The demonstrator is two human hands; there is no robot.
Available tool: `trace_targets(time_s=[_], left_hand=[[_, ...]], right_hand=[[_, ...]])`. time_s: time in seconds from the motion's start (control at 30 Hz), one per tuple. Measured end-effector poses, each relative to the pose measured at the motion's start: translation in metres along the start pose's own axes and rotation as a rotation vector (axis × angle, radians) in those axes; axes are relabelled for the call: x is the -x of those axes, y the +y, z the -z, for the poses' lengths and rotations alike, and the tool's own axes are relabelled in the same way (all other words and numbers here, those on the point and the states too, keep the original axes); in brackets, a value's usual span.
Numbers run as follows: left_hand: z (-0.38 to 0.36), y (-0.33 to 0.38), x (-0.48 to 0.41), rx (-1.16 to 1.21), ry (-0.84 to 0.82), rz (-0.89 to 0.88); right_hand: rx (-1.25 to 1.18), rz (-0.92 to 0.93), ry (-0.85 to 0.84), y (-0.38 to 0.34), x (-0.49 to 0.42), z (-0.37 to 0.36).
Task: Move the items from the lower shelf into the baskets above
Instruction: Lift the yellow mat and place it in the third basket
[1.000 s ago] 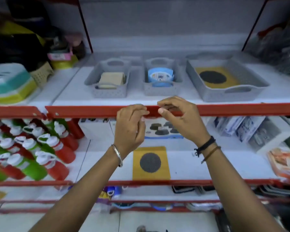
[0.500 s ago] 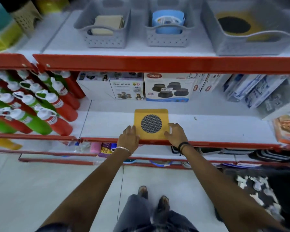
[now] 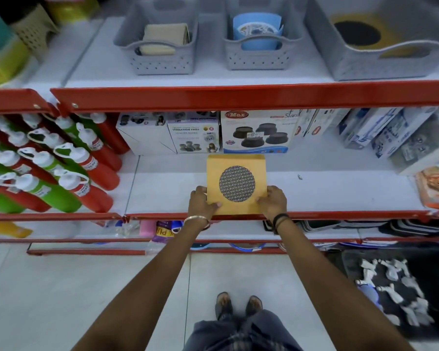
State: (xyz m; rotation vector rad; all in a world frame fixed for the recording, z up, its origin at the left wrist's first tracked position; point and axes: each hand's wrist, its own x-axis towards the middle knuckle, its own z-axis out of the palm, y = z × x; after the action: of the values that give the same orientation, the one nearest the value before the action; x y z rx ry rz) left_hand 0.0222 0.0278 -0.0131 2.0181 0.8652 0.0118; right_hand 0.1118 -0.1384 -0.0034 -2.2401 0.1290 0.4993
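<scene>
A yellow card packet with a round mesh disc [image 3: 236, 183] lies at the front of the lower shelf [image 3: 340, 196]. My left hand [image 3: 202, 201] grips its left edge and my right hand [image 3: 273, 201] grips its right edge. On the shelf above stand three grey baskets: a small one [image 3: 162, 63] with beige items, a small one [image 3: 257, 59] with a blue packet, and a large one [image 3: 365, 64] holding another yellow mesh packet [image 3: 357, 34].
Boxes [image 3: 256, 131] line the back of the lower shelf. Red and green bottles [image 3: 61, 168] fill the left bay. More boxes [image 3: 390, 133] sit at the right. A red rail [image 3: 238, 97] edges the upper shelf. Floor and my feet show below.
My hands came down from the upper shelf's red rail to the lower shelf and closed on both sides of the yellow packet. The view tilted downward.
</scene>
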Motion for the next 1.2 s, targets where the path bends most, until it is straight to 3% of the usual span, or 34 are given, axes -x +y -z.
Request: trace_targets(time_s=[0.27, 0.47, 0.57, 0.73, 0.87, 1.03, 1.2], left_hand=[[0.029, 0.018, 0.079, 0.331, 0.271, -0.323], [0.070, 0.089, 0.111, 0.485, 0.464, -0.493], [0.092, 0.135, 0.114, 0.534, 0.499, -0.588], [0.108, 0.223, 0.097, 0.371, 0.500, -0.685], [0.086, 0.305, 0.077, 0.328, 0.306, -0.723], [0.037, 0.386, 0.046, 0.141, 0.268, -0.588], [0.002, 0.416, 0.015, -0.023, 0.241, -0.482]], right_hand=[[-0.223, 0.454, 0.105, -0.024, 0.050, 0.050], [-0.305, 0.816, 0.139, -0.081, 0.071, 0.115], [-0.365, 0.909, 0.160, -0.110, 0.073, 0.150], [-0.480, 0.924, 0.235, -0.143, 0.054, 0.214], [-0.453, 0.846, 0.368, -0.155, 0.014, 0.280], [-0.311, 0.718, 0.407, -0.161, -0.035, 0.343], [-0.118, 0.600, 0.353, -0.166, -0.085, 0.375]])
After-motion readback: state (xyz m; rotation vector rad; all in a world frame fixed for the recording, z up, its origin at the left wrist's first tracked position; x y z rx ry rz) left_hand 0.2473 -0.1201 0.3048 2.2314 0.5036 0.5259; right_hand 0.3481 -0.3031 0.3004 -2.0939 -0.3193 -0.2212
